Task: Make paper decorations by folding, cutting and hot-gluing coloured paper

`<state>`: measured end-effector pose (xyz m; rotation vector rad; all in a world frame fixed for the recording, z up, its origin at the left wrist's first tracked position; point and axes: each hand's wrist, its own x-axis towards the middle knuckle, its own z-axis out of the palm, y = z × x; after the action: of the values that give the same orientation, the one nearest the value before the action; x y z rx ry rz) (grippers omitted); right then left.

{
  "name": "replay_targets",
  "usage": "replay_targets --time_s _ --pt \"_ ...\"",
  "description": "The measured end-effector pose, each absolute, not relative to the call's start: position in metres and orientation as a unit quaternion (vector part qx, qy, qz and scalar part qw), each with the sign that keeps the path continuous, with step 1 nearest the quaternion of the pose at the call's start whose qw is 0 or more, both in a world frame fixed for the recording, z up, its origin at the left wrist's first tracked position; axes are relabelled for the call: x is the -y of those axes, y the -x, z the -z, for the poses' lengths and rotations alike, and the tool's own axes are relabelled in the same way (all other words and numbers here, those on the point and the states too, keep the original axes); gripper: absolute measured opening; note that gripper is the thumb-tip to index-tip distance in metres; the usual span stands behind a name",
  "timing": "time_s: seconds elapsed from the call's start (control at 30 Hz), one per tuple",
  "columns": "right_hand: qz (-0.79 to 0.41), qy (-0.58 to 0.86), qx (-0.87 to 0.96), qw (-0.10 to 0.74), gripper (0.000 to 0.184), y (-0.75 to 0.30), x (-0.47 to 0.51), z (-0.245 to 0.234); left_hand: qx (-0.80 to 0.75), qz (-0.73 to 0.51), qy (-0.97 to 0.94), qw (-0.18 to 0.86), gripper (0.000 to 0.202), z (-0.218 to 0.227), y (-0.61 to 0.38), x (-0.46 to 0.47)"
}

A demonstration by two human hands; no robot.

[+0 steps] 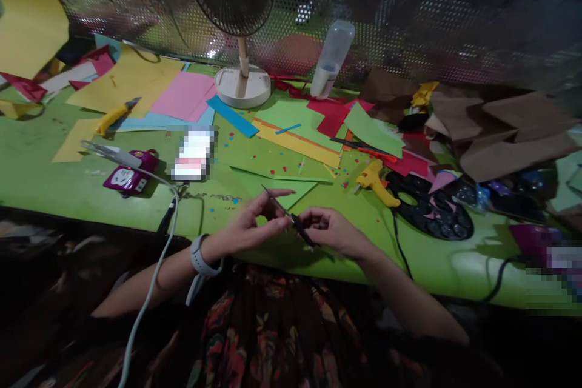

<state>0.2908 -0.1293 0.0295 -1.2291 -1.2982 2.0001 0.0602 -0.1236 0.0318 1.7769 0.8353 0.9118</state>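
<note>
1. Above the middle of the bench's (436,267) near edge, the right hand (334,231) pinches a slim dark tool (299,225) between its fingers.
2. The left hand's (248,227) fingers curve, parted, around the tool's far end; cannot tell whether they grip.
3. Green paper (304,190) lies just beyond.

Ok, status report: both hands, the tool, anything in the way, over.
Right hand gripping slim dark tool. Left hand at its thin end. Green paper just beyond; nothing visibly blocking.
</note>
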Motion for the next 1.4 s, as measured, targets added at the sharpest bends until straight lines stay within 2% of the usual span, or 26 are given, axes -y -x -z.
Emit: replay_targets --time_s 0.07,0.13,0.2,0.27,0.4,0.57,0.8,0.93,1.1,1.4 --pt "-0.744 0.460 0.427 0.229 0.037 -0.300 0.129 -0.030 -0.358 -0.364 -0.805 0.303 0.049 -0.032 -0.038 0.114" --pt "-0.746 0.474 0.403 0.237 0.040 -0.310 0.128 -0.029 -0.391 -0.281 -0.869 0.115 0.042 -0.029 -0.017 0.102" --pt "-0.745 0.489 0.384 0.242 0.043 -0.317 0.128 -0.028 -0.391 -0.184 -0.902 0.023 0.042 -0.024 -0.003 0.091" --pt "-0.743 0.505 0.365 0.245 0.046 -0.321 0.128 -0.027 -0.355 -0.145 -0.923 -0.011 0.036 -0.017 0.001 0.083" --pt "-0.743 0.519 0.349 0.237 0.048 -0.324 0.130 -0.023 -0.285 -0.133 -0.949 0.004 0.031 -0.001 -0.016 0.084" --pt "-0.721 0.549 0.360 0.221 0.047 -0.339 0.140 -0.020 -0.355 -0.128 -0.926 0.030 0.036 0.007 -0.046 0.105" --pt "-0.699 0.593 0.389 0.096 0.057 -0.360 0.156 -0.031 -0.395 -0.144 -0.904 0.073 0.043 0.009 -0.055 0.119" --pt "-0.691 0.607 0.390 0.035 0.056 -0.351 0.158 -0.037 -0.403 -0.150 -0.899 0.085 0.043 0.012 -0.055 0.121" --pt "-0.706 0.578 0.407 0.046 0.049 -0.339 0.158 -0.031 -0.405 -0.159 -0.894 0.106 0.044 0.012 -0.056 0.123" --pt "-0.731 0.537 0.416 0.065 0.049 -0.334 0.156 -0.021 -0.415 -0.154 -0.890 0.106 0.046 0.017 -0.056 0.128"
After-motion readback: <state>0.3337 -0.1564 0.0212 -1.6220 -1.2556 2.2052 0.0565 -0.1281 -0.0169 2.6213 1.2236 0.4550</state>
